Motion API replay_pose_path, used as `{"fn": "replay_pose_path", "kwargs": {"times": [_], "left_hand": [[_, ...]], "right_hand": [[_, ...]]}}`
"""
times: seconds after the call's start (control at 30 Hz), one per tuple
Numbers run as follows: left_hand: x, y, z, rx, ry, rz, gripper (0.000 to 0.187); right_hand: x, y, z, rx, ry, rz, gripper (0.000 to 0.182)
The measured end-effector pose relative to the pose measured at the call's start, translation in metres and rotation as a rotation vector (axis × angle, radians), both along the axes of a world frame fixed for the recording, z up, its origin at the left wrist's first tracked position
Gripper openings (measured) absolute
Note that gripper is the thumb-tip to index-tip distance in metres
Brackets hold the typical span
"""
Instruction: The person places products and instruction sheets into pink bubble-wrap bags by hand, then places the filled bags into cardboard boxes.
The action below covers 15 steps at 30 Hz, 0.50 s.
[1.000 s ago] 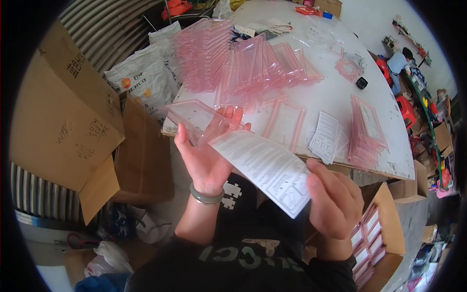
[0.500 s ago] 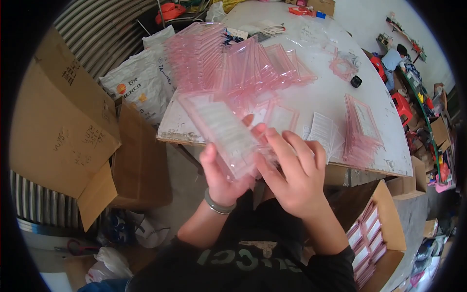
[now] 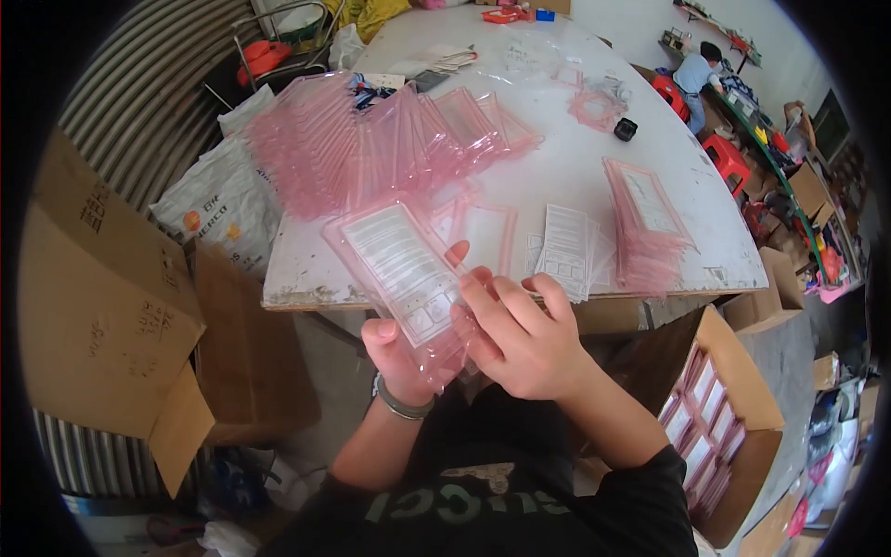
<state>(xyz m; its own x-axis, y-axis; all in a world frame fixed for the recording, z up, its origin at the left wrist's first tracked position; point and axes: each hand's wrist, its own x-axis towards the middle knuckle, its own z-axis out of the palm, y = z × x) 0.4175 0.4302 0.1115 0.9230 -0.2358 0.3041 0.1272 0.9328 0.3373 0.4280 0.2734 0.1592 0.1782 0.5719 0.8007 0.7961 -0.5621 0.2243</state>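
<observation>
A clear pink-edged plastic pouch [image 3: 394,269] with a printed white sheet inside is held up in front of the table's edge. My left hand [image 3: 408,362] is wrapped round its lower end from below, thumb on the near side. My right hand [image 3: 524,339] has its fingers closed on the pouch's right edge near the bottom. Behind the pouch, more pink-edged pouches [image 3: 371,148] are spread in overlapping rows. Loose printed sheets [image 3: 566,246] lie right of the hands, and a stack of filled pouches [image 3: 647,223] stands beyond them.
The white table [image 3: 520,102] bears a small black object [image 3: 626,129]. At the lower right is an open carton [image 3: 752,464] holding filled pouches. Large cartons [image 3: 111,297] and a white sack [image 3: 218,204] are at the left. Another person [image 3: 694,74] is at the back right.
The view has shifted, so the table appears further left. The pouch has turned its face more toward me, making its print clearer. Both hands still hold it.
</observation>
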Motion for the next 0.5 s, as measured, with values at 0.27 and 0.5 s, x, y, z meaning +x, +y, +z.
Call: {"fn": "replay_pose_path", "kwargs": {"times": [0.27,0.5], "left_hand": [[0.004,-0.001,0.001,0.02,-0.07,-0.119,0.114],[0.006,-0.013,-0.007,0.025,0.02,-0.015,0.11]], "right_hand": [[0.001,-0.011,-0.005,0.017,-0.077,0.066,0.023],[-0.002,-0.02,0.0,-0.034,0.038,-0.06,0.022]]}}
